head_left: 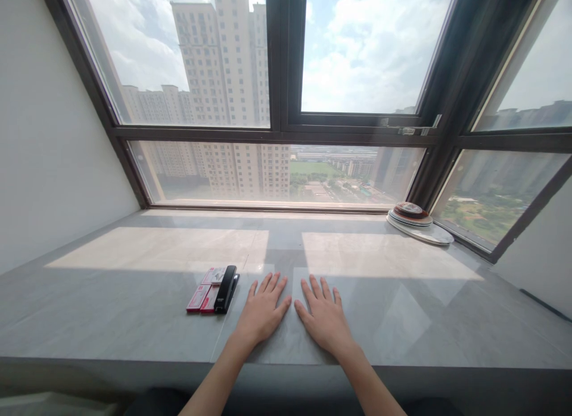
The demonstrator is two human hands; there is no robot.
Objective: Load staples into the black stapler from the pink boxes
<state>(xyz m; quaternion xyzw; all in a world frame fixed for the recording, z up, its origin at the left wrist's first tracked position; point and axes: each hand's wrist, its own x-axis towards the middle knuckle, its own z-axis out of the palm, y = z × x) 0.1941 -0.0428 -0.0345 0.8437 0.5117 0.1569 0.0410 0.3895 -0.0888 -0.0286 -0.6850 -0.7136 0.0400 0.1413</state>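
Both hands rest palm down on the grey stone sill, fingers spread, with nothing held. My left hand [263,309] is left of the middle, its thumb pointing toward my right hand [325,314]; a small gap separates the thumbs. To the left of my left hand, not touching it, lies a black stapler [226,289]. It is beside several small red and white boxes [198,298], one of them partly hidden by the stapler.
The sill [134,326] runs up to a dark-framed window [277,136]. At the back right corner sits a stack of round plates or discs [409,216]. White walls close off both sides, and a thin dark strip [545,304] lies at the far right.
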